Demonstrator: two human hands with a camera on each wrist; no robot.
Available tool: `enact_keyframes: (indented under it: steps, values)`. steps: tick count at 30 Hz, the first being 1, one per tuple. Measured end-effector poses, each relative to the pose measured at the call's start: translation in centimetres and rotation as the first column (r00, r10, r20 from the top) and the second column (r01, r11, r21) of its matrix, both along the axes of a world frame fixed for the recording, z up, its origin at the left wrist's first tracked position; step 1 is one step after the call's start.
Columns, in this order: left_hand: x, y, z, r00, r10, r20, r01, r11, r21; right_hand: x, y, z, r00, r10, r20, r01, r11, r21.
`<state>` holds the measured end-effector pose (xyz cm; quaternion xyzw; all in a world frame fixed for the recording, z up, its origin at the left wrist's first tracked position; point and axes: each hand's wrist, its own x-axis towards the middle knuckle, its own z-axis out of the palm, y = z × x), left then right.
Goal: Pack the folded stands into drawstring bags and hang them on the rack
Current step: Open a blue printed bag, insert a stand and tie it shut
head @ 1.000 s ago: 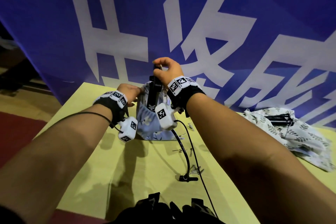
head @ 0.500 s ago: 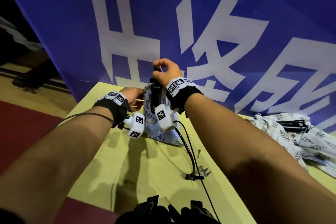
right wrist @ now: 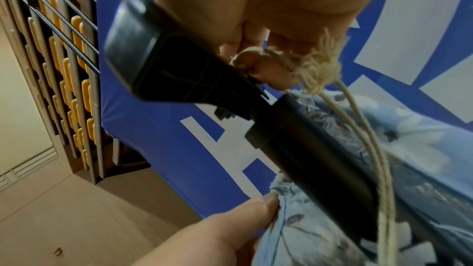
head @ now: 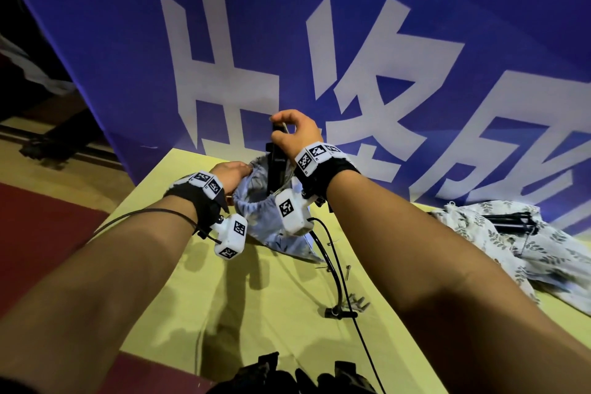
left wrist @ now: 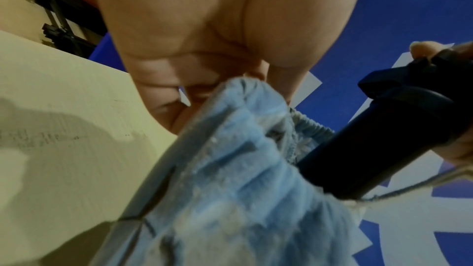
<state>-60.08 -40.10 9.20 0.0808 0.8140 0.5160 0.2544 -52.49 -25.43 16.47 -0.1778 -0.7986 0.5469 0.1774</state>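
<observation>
So the black folded stand (head: 275, 166) is standing nearly upright with its lower end already down in the mouth of the blue drawstring bag (head: 256, 217); long axis basically vertical, so it just needs to slide straight down. The right hand (head: 295, 133) is above the bag, fingers curled round the stand's top with the beige cord (right wrist: 368, 149) caught in there too; the left hand (head: 232, 171) pinches the bag's rim on the left side, holding it open. Count: two bags, two stands; the second stand (head: 508, 222) lies on a leaf-print bag (head: 499, 253) well off to the blue bag's right, on the same yellow table (head: 160, 281). No rack that I can make out.
</observation>
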Motion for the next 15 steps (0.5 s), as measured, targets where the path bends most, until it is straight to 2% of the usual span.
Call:
enact_keyframes:
  steps: [3, 7, 10, 12, 15]
  values:
    - [0.3, -0.1, 0.1, 0.999, -0.01, -0.032, 0.009, 1.0, -0.027, 0.0, -0.2, -0.1, 1.0, -0.004, -0.008, 0.004, 1.0, -0.013]
    - [0.2, -0.3, 0.6, 0.999, -0.01, 0.05, 0.01, 1.0, 0.004, -0.3, -0.3, -0.3, 1.0, 0.005, -0.008, -0.005, 1.0, -0.006]
    - [0.1, -0.4, 1.7, 0.991, 0.041, 0.125, -0.047, 0.998, 0.049, -0.4, -0.2, -0.4, 1.0, 0.0, -0.008, 0.0, 1.0, -0.005]
    - [0.0, -0.4, 2.4, 0.989, 0.103, 0.11, -0.108, 0.993, 0.04, -0.4, -0.2, -0.4, 1.0, -0.008, -0.01, 0.008, 1.0, -0.006]
    - [-0.5, -0.6, 2.0, 0.988, 0.123, 0.094, -0.121, 0.992, -0.017, -0.4, -0.3, -0.5, 1.0, -0.015, -0.016, 0.015, 1.0, -0.009]
